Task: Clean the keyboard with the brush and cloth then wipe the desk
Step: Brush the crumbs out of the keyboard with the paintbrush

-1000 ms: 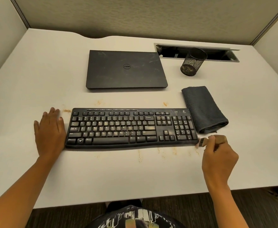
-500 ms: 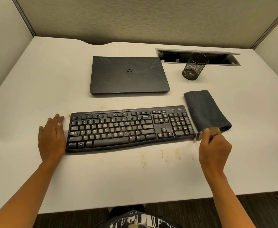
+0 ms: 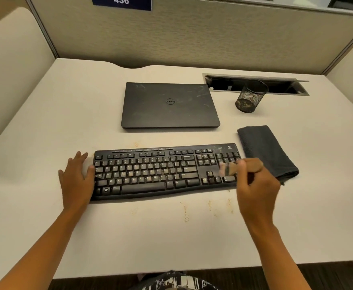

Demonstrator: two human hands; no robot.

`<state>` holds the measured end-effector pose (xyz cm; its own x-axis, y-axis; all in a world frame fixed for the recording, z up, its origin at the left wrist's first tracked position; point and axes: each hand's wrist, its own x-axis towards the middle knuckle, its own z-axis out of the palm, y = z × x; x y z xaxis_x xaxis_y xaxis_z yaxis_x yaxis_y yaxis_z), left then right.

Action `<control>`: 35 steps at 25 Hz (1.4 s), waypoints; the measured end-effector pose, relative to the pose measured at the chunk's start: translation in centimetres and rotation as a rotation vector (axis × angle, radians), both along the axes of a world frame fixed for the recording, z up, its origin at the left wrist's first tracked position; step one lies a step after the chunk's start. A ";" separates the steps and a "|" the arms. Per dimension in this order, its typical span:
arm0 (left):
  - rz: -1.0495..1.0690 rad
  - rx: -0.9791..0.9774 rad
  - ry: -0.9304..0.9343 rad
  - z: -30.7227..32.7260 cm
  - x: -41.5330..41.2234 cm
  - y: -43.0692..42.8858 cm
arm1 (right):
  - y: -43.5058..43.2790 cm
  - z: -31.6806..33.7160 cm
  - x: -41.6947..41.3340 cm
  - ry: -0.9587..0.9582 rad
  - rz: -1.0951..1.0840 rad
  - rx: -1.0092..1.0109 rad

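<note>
The keyboard [image 3: 165,170] is laid across the middle of the table [image 3: 171,243], its right end angled slightly away. At its left end the left hand [image 3: 77,178] is spread flat on the table with straight fingers, the thumb pressed against the keyboard's edge. A brush [image 3: 234,167] is gripped in the right hand [image 3: 257,189], whose fingers are curled round the wooden handle. The blurred bristles are held over the number pad; contact with the keys cannot be made out. The folded dark cloth [image 3: 265,147] is laid just right of the keyboard. Brownish crumbs [image 3: 185,212] are scattered on the table before the keyboard. Behind it a closed laptop [image 3: 169,105] is set, with a mesh cup [image 3: 249,97] to its right.
</note>
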<state>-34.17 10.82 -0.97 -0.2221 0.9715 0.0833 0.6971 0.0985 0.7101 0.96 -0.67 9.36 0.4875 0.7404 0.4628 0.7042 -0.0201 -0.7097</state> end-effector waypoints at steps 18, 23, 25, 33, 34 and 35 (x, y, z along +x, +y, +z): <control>-0.209 -0.025 0.189 -0.1 -0.8 0.4 | 14.4 1.6 -17.8 0.280 0.694 -0.341; -0.193 -0.024 0.327 -1.2 -1.7 1.3 | 16.1 0.4 -20.9 0.251 0.704 -0.334; -0.181 -0.042 0.376 -1.2 -1.6 1.3 | 16.0 -0.1 -19.4 0.270 0.706 -0.367; -0.160 -0.060 0.446 -1.5 -1.7 1.6 | 15.4 0.1 -10.8 0.027 0.359 -0.352; -0.164 -0.060 0.450 -1.5 -1.7 1.5 | 15.5 0.4 -12.0 0.102 0.403 -0.346; -0.167 -0.058 0.445 -1.5 -1.7 1.5 | 15.5 0.7 -13.7 0.198 0.477 -0.354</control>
